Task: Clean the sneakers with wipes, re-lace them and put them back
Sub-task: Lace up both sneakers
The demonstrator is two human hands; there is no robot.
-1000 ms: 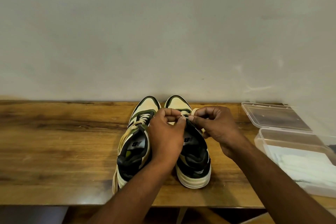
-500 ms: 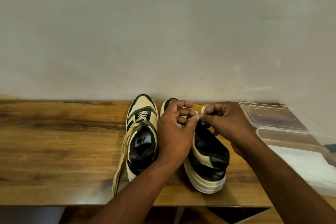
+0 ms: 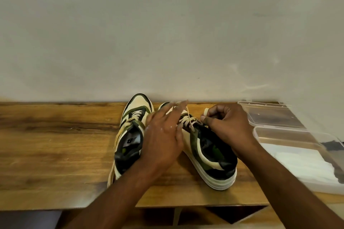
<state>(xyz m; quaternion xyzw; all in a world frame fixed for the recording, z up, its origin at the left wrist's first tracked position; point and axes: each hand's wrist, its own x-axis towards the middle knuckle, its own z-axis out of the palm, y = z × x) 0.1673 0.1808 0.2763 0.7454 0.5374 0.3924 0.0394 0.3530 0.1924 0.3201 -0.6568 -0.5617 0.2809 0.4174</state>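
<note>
Two chunky sneakers of cream, olive and black panels with thick pale soles stand side by side on a glossy, grained wooden table (image 3: 46,145), toes toward the plain wall. The right sneaker (image 3: 208,152) is angled, its heel swung away from the left sneaker (image 3: 130,135), whose flat cream lace trails loosely down its outer side. Over the gap between them the left hand (image 3: 163,135) is spread, fingers straight and blurred, a cream lace (image 3: 189,119) running past its fingertips; whether it grips the lace cannot be told. Just right of the right sneaker's tongue, the right hand (image 3: 227,126) is curled, pinching a lace end. Further right lies a clear plastic box (image 3: 270,132) holding white wipes (image 3: 297,163).
</note>
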